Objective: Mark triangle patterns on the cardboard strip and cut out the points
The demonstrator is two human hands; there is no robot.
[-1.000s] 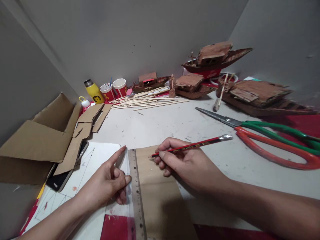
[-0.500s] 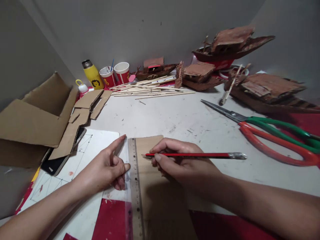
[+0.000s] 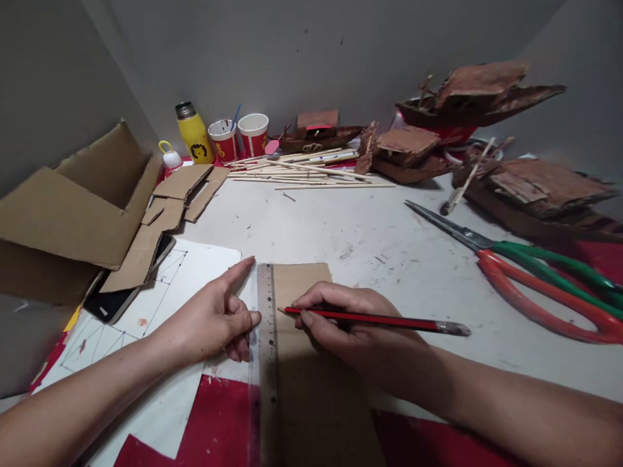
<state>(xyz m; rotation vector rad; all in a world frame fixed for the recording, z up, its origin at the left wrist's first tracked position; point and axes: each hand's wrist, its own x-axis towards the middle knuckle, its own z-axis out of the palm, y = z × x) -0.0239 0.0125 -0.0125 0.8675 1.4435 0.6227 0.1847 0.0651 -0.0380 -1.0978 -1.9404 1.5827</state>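
Observation:
A clear plastic ruler (image 3: 267,363) lies lengthwise over a brown cardboard strip (image 3: 316,402), along its left side. My left hand (image 3: 226,321) is at the ruler's left edge, thumb pressed on it, index finger stretched along its upper end and the other fingers curled. Between the thumb and fingers of my right hand (image 3: 350,318) is a red and black pencil (image 3: 374,318). Its tip is close to the ruler's right edge, over the cardboard; whether it touches cannot be made out. Shadow covers the lower part of the strip.
Large scissors (image 3: 487,246) with red and green handles lie at right. Brown model boats (image 3: 409,146) stand behind, near thin wooden sticks (image 3: 311,168). At left are an open cardboard box (image 3: 73,207), a phone (image 3: 117,301) and paper with drawn lines (image 3: 160,370). Paper cups (image 3: 253,133) and a yellow bottle (image 3: 192,133) stand at the back.
The view has shifted slightly. The pencil's back end has dropped and its tip has moved closer to the ruler's edge. My left hand stays on the ruler.

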